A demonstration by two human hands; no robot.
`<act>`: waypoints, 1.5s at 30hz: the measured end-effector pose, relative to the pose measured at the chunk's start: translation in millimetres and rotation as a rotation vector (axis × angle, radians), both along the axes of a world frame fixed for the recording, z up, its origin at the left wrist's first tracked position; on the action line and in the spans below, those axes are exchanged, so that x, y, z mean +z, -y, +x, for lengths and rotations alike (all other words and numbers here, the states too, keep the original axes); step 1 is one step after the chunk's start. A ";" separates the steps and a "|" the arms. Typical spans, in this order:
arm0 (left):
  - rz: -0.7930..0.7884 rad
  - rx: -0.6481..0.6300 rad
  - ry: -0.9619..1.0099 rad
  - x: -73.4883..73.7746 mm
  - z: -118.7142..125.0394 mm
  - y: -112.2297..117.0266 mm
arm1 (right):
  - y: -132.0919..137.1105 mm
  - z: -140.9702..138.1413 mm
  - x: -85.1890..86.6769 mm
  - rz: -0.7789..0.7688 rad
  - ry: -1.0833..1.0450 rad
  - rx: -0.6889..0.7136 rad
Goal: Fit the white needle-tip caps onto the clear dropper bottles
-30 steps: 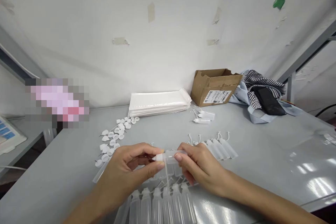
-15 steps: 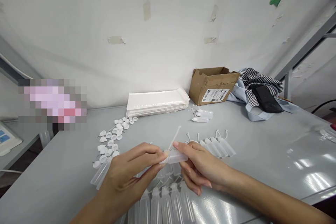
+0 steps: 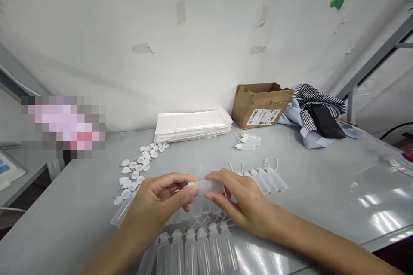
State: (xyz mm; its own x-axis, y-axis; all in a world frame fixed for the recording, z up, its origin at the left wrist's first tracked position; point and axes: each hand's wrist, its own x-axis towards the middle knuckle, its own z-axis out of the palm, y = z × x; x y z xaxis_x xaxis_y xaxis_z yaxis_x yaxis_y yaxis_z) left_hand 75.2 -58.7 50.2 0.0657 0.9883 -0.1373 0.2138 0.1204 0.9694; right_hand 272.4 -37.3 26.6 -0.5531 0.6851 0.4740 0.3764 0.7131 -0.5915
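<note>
A small translucent plastic squeeze bottle (image 3: 211, 186) lies sideways between my hands, above the grey table. My left hand (image 3: 164, 195) pinches its white neck end with thumb and forefinger. Around its body, the fingers of my right hand (image 3: 238, 197) are closed. Below my hands several like bottles (image 3: 196, 249) lie in a row, with another row behind them partly hidden by my fingers. White caps (image 3: 135, 175), some with thin needle tips, are scattered left of my left hand. More bottles with bent strap tips (image 3: 267, 178) lie beyond my right hand.
At the back are a stack of white padded envelopes (image 3: 192, 125) and an open cardboard box (image 3: 261, 105). Several capped bottles (image 3: 248, 141) lie before the box. On the right, a black phone (image 3: 325, 121) rests on striped cloth (image 3: 318, 96). A blurred pink patch covers something at left.
My right hand has shifted its grip, its fingers now over the bottle's body. The strap that stood up clearly from the neck is now barely visible. The bottle has moved slightly left.
</note>
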 end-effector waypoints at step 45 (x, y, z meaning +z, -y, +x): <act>0.525 -0.211 -0.333 -4.5 -2.8 5.0 | 3.7 0.2 8.2 -0.094 -0.084 0.026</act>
State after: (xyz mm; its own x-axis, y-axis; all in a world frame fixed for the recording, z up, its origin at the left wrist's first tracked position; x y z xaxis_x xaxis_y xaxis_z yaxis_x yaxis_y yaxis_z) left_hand 72.4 -63.8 45.7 0.3025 0.9003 0.3130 0.4803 -0.4277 0.7658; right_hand 272.6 -41.0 34.7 -0.5324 0.7145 0.4539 0.3043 0.6619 -0.6851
